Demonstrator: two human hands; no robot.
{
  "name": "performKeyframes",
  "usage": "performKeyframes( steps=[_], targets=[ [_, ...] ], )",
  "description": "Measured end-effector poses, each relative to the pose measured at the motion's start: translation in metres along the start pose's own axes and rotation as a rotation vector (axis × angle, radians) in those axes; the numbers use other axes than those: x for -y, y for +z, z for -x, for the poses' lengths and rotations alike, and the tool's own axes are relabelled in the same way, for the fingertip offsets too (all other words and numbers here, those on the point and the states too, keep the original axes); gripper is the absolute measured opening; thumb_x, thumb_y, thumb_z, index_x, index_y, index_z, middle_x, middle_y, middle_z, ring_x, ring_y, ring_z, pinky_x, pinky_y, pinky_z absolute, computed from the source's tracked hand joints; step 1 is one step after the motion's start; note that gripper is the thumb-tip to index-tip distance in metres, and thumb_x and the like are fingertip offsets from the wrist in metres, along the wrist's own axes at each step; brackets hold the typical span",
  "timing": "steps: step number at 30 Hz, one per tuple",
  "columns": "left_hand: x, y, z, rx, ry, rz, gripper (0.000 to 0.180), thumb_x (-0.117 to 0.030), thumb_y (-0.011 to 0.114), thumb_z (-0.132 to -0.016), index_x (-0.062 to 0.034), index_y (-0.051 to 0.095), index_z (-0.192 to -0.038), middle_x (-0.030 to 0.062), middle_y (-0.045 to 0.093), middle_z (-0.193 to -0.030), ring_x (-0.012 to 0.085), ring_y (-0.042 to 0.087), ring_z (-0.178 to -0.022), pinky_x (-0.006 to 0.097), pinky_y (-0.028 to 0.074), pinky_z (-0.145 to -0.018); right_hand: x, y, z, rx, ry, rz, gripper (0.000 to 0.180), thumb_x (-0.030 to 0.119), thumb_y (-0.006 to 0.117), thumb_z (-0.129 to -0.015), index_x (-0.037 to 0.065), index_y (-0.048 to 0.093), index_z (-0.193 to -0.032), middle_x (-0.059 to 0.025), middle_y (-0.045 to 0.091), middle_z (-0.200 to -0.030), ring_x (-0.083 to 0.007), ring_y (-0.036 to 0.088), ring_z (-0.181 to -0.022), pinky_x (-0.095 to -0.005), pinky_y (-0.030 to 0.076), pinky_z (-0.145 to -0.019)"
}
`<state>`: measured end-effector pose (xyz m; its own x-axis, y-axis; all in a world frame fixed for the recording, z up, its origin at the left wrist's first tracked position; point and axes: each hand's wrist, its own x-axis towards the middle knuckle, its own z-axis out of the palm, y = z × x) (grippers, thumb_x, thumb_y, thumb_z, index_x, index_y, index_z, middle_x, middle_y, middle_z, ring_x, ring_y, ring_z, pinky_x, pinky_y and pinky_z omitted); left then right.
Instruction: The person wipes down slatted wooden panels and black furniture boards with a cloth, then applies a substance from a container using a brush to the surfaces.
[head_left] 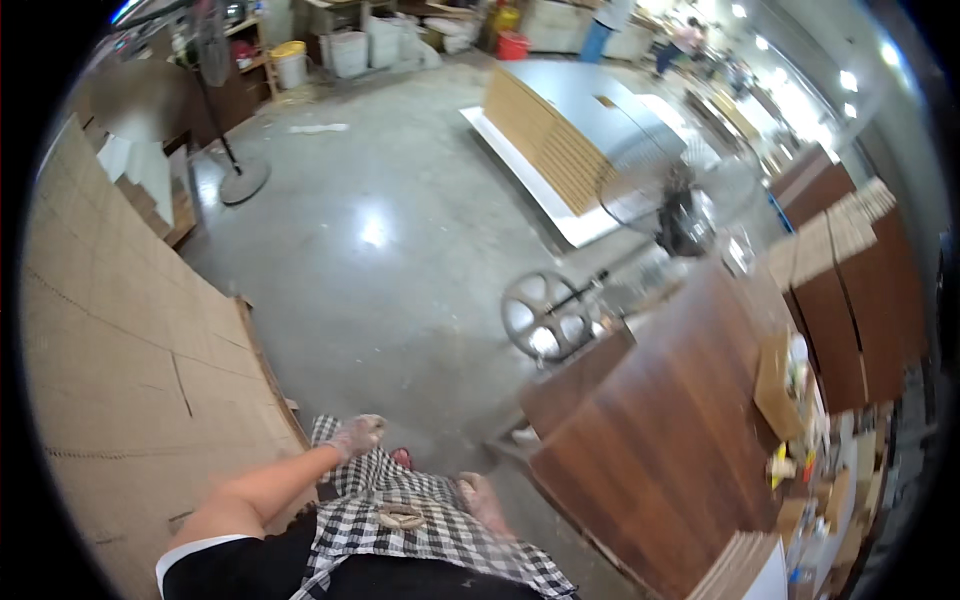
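Observation:
My left hand [358, 437], in a thin pale glove, hangs in front of me beside the black-and-white checked apron [390, 490] I wear. Its fingers look curled in, and I cannot make out whether anything is in them. On the other side of the apron is my right hand [482, 503], smeared and partly hidden, so its fingers do not show clearly. A large cardboard-covered surface [140, 370] lies to my left, close to my left arm. To my right stands a dark brown wood-grain panel stack [650, 430], apart from my right hand.
A pedestal fan [243, 184] stands at the far left. Ahead, grey-blue boards [580, 100] are stacked on a white sheet. A spoked wheel [546, 315] and a second fan [690, 215] stand near the brown panels. An open cardboard box [778, 385] is at the right.

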<state>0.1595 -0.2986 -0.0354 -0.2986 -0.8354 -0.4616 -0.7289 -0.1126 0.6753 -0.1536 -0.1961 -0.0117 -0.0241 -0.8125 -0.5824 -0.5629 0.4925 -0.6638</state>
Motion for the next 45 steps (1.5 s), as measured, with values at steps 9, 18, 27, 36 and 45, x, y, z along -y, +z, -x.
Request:
performKeyframes(
  steps=[9,18,27,36,45],
  targets=[
    [0.004,-0.186,-0.157,-0.267,0.161,0.336,0.037,-0.027,0.053,-0.09,-0.0042,0.059,-0.119,0.0173,0.058,-0.121,0.035,0.054,-0.113,0.04,0.043,-0.099,0.297,0.019,-0.216,0.268,-0.3,-0.047,0.042,0.03,0.055,-0.088,0.001,0.062,-0.118,-0.02,0.063,-0.118,-0.0301,0.059,-0.112,-0.036,0.045,-0.094],
    [0.377,-0.337,-0.248,-0.466,0.403,-0.89,0.015,-0.021,0.055,-0.085,-0.0137,0.065,-0.075,0.0017,0.064,-0.086,0.0204,0.06,-0.078,0.033,0.05,-0.068,0.545,0.011,-0.485,0.674,-0.374,0.089,0.041,0.036,0.051,-0.095,0.005,0.058,-0.121,-0.0115,0.062,-0.111,-0.0221,0.059,-0.102,-0.0332,0.046,-0.089],
    [0.43,-0.506,-0.366,0.395,-0.501,-0.768,0.032,-0.029,0.058,-0.082,-0.0148,0.069,-0.108,0.008,0.062,-0.12,0.0267,0.057,-0.113,0.039,0.048,-0.093,0.8,0.106,-0.8,0.767,-0.727,0.154,0.036,0.031,0.051,-0.097,0.003,0.058,-0.117,-0.0074,0.065,-0.103,-0.0165,0.061,-0.096,-0.0298,0.049,-0.083],
    [0.436,-0.948,-0.839,-0.548,-0.416,1.032,0.013,-0.02,0.055,-0.089,-0.0095,0.062,-0.09,0.006,0.06,-0.078,0.0182,0.056,-0.074,0.033,0.048,-0.067,0.963,0.028,-1.052,0.584,-0.358,-0.21,0.037,0.034,0.053,-0.094,0.005,0.063,-0.115,-0.0102,0.066,-0.102,-0.0188,0.061,-0.096,-0.0324,0.048,-0.086],
    [0.347,-1.134,-1.123,-0.345,-0.313,0.377,0.022,-0.018,0.053,-0.093,-0.0036,0.06,-0.108,0.0104,0.067,-0.093,0.0194,0.062,-0.079,0.032,0.051,-0.069,1.223,-0.068,-1.344,0.706,-0.43,-0.043,0.038,0.029,0.054,-0.094,0.0,0.059,-0.119,-0.0104,0.066,-0.102,-0.0155,0.061,-0.093,-0.0291,0.049,-0.082]
  ],
)
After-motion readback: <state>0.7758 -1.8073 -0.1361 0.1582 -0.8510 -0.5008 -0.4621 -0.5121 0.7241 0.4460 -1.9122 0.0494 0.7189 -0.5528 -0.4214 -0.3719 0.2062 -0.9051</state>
